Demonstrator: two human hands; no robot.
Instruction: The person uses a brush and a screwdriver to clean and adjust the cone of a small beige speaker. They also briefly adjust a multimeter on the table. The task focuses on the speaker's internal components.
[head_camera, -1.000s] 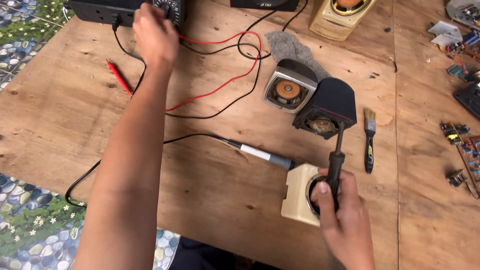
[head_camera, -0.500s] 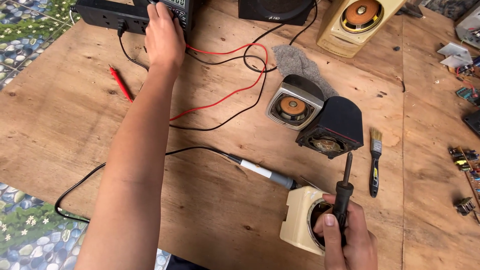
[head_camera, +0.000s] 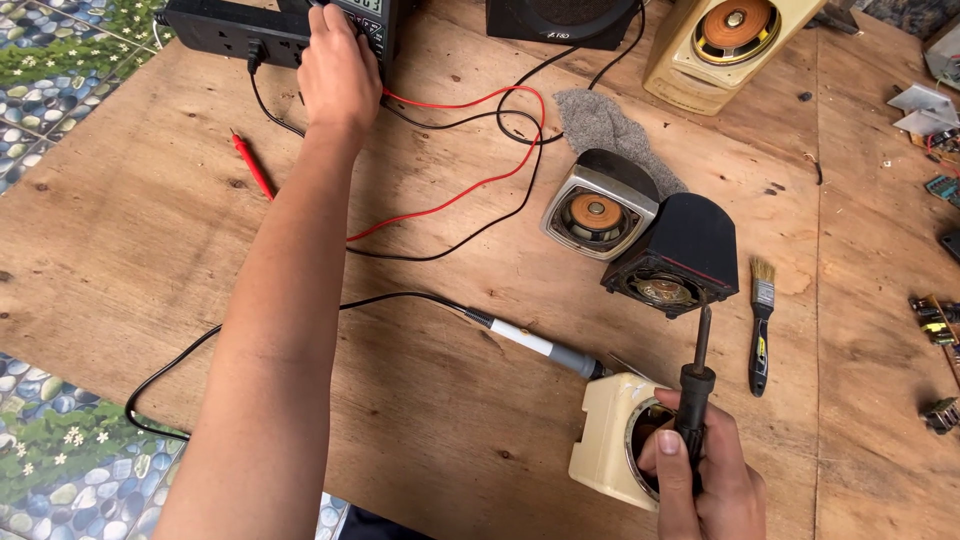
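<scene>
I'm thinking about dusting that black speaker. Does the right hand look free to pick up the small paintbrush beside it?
Probably not as it stands: the right hand is closed around a black probe-like tool. The small paintbrush lies uncovered on the wooden table, just beyond it, with nothing in between.

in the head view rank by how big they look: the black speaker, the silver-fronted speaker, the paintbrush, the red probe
1. black speaker
2. silver-fronted speaker, only slightly smaller; close enough that the ranking is unsure
3. paintbrush
4. red probe, thinner than the brush, though similar in length
</scene>
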